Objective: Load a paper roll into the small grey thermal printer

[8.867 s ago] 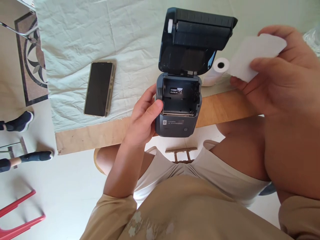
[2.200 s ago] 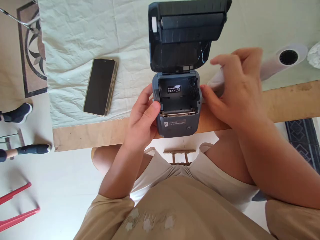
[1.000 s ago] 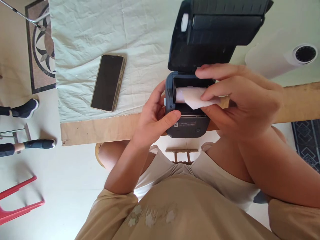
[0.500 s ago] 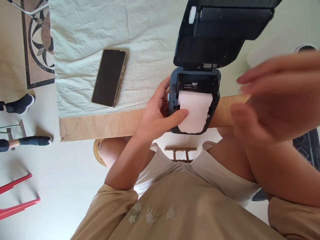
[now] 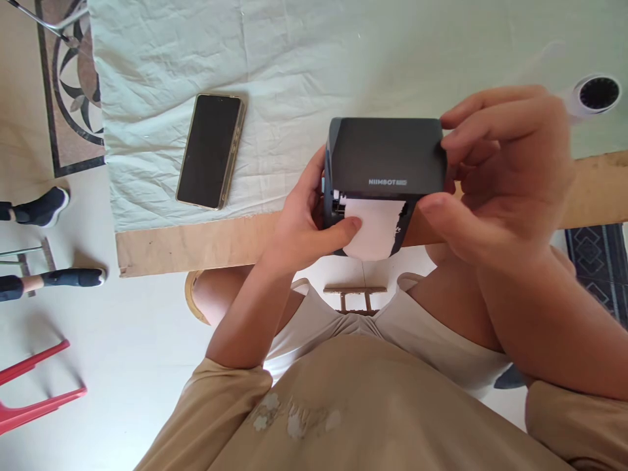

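Note:
A dark label printer point(image 5: 338, 157) marked NIIMBOT is at the table's front edge. My left hand point(image 5: 307, 222) is closed round its left side, thumb pressing on white label paper point(image 5: 375, 229) that lies over its front part. The printer's lid point(image 5: 385, 154) is tilted down over the rear of the paper but not fully closed. At the lid's right edge, my right hand point(image 5: 505, 170) has its fingertips behind and thumb in front, gripping it. The printer's rear and the other end of the paper are hidden under the lid.
A phone point(image 5: 210, 150) with a dark screen lies to the left on the pale green cloth point(image 5: 284, 72). A white round thing with a dark face point(image 5: 598, 95) stands at the right. The table's wooden edge point(image 5: 206, 245) runs along the front. Someone's legs and shoes point(image 5: 42, 206) show at far left.
The printer's lid has swung down from standing wide open to over the paper. My right hand has moved left from the air onto the lid's right edge. My left hand keeps its hold.

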A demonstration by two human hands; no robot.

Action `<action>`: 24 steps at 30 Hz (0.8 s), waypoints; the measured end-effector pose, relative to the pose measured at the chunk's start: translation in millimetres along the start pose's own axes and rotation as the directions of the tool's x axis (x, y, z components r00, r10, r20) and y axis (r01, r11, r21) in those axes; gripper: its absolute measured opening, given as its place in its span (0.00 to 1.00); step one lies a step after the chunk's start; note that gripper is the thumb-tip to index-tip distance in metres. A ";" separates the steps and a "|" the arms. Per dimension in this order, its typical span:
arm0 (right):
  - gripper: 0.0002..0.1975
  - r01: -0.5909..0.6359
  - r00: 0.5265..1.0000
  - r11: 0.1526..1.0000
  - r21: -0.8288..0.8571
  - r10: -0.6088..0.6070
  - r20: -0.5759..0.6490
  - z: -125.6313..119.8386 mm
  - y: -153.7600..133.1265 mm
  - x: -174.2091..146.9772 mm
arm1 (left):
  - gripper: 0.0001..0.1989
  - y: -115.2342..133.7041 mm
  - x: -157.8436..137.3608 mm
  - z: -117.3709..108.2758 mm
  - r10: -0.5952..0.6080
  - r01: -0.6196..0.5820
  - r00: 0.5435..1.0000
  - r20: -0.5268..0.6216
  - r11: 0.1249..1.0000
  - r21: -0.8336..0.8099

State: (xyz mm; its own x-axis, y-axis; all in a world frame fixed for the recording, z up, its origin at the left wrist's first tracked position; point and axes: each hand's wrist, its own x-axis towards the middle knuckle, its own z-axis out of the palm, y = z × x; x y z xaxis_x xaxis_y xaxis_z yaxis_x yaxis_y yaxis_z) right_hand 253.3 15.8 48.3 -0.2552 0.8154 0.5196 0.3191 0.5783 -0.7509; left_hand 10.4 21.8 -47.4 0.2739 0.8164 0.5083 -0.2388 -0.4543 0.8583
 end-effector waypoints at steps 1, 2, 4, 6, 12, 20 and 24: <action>0.13 -0.008 0.999 1.000 -0.016 0.009 0.037 -1.2 1.7 -0.5 | 0.33 -0.6 0.4 -0.1 0.013 -0.013 1.000 -0.003 1.000 -0.005; 0.14 -0.008 0.998 1.000 -0.024 0.010 0.069 -1.9 3.4 -1.3 | 0.33 0.5 0.7 -0.4 0.012 -0.012 1.000 -0.008 1.000 -0.009; 0.16 0.014 0.995 0.999 -0.035 -0.011 0.097 -1.0 6.5 -3.5 | 0.36 10.6 1.4 -0.3 -0.014 0.014 1.000 -0.011 1.000 -0.028; 0.15 0.015 0.994 0.999 -0.045 -0.010 0.113 2.2 9.1 -6.2 | 0.40 31.9 2.6 1.7 -0.087 0.087 0.996 -0.015 0.995 -0.041; 0.22 -0.164 0.980 0.968 0.191 0.138 0.141 10.9 22.5 -10.9 | 0.38 62.5 7.0 9.5 -0.478 0.473 0.873 -0.096 0.878 -0.075; 0.39 -0.230 0.950 0.933 0.277 0.155 0.270 12.4 36.8 -13.7 | 0.41 25.9 3.5 2.1 -0.374 0.366 0.923 -0.091 0.926 -0.088; 0.37 -0.219 0.953 0.946 0.238 0.156 0.258 15.8 34.1 -13.4 | 0.34 72.0 8.4 12.5 -0.484 0.480 0.865 -0.130 0.875 -0.065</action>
State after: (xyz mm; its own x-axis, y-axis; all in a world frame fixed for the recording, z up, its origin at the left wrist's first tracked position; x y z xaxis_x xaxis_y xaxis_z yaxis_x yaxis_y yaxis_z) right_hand 253.1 24.1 9.2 -0.4288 0.8612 0.2729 0.1406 0.3620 -0.9215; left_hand 7.1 -8.6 19.6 0.2314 0.9727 0.0150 -0.1381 0.0176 0.9903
